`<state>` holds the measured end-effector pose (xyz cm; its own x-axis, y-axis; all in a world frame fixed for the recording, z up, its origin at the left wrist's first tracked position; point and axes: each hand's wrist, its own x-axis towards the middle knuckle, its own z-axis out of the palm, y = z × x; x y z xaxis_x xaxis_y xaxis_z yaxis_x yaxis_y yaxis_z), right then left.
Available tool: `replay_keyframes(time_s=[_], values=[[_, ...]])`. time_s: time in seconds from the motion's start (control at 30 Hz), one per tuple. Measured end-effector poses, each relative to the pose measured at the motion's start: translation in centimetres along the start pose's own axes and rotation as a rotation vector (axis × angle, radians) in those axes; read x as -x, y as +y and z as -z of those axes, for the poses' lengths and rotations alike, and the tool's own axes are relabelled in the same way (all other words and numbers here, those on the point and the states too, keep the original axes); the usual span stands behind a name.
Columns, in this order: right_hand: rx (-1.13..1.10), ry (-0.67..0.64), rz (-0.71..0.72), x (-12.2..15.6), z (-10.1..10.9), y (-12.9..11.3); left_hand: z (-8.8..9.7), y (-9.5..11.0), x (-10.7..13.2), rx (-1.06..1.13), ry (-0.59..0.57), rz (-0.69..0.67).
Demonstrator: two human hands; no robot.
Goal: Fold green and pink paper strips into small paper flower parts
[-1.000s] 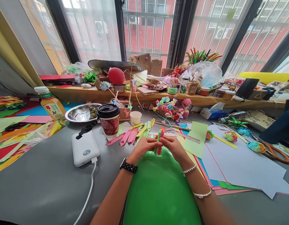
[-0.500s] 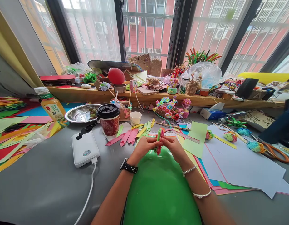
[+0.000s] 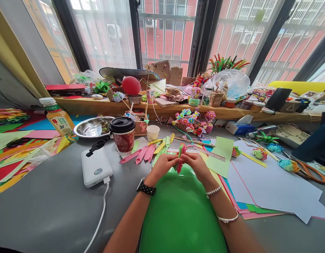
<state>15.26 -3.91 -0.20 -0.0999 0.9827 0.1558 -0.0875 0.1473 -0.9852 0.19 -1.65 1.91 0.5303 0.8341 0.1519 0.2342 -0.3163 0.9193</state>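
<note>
Between my two hands is an upright bundle of folded paper [image 3: 181, 149], pink and green, pinched at its middle. My left hand [image 3: 164, 166] closes on its left side with thumb and fingertips. From the other side, my right hand [image 3: 196, 165] pinches the same bundle; the fingertips of both hands nearly meet. Directly below lies a large glossy green rounded surface [image 3: 183, 211], with my forearms on either side. Folded pink paper strips [image 3: 143, 154] and light green strips [image 3: 162, 147] lie just beyond my left hand. A pale green sheet [image 3: 219, 156] is beyond my right hand.
At left are a white power bank [image 3: 96, 167] with a cable, a lidded cup [image 3: 123, 135], a metal plate [image 3: 92, 127] and a juice bottle [image 3: 58, 117]. White paper sheets [image 3: 273, 182] and orange-handled scissors [image 3: 308, 172] lie at right. A cluttered ledge [image 3: 104, 105] runs behind.
Both hands keep their pinch on the paper bundle, which has turned very slightly. The whole view has shifted a few pixels; nothing was let go.
</note>
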Motion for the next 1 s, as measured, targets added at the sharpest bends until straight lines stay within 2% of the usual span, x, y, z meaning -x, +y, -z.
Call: replay_keyframes(time_s=[0.17, 0.3, 0.47, 0.57, 0.67, 0.8, 1.0], values=[[0.107, 0.038, -0.001, -0.1, 0.5, -0.1, -0.1, -0.1, 0.1, -0.1, -0.038, -0.122], [0.235, 0.113, 0.067, 0.0, 0.5, -0.6, -0.5, -0.2, 0.1, -0.31, 0.004, -0.212], [0.363, 0.146, 0.068, -0.1, 0.7, -0.4, -0.8, -0.8, 0.0, -0.67, 0.101, -0.228], [0.467, 0.175, 0.111, -0.4, 1.1, 0.0, -0.7, -1.2, 0.1, -0.812, 0.084, -0.24], [0.416, 0.121, 0.082, -0.7, 1.4, 0.5, -0.5, -1.3, 0.1, -0.894, 0.047, -0.238], [0.399, 0.079, 0.061, -0.8, 1.5, 0.9, -0.4, -1.4, 0.1, -0.864, 0.039, -0.227], [0.182, 0.136, 0.071, -0.7, 1.3, 0.7, 0.1, -1.4, -0.2, -0.497, 0.09, -0.229]])
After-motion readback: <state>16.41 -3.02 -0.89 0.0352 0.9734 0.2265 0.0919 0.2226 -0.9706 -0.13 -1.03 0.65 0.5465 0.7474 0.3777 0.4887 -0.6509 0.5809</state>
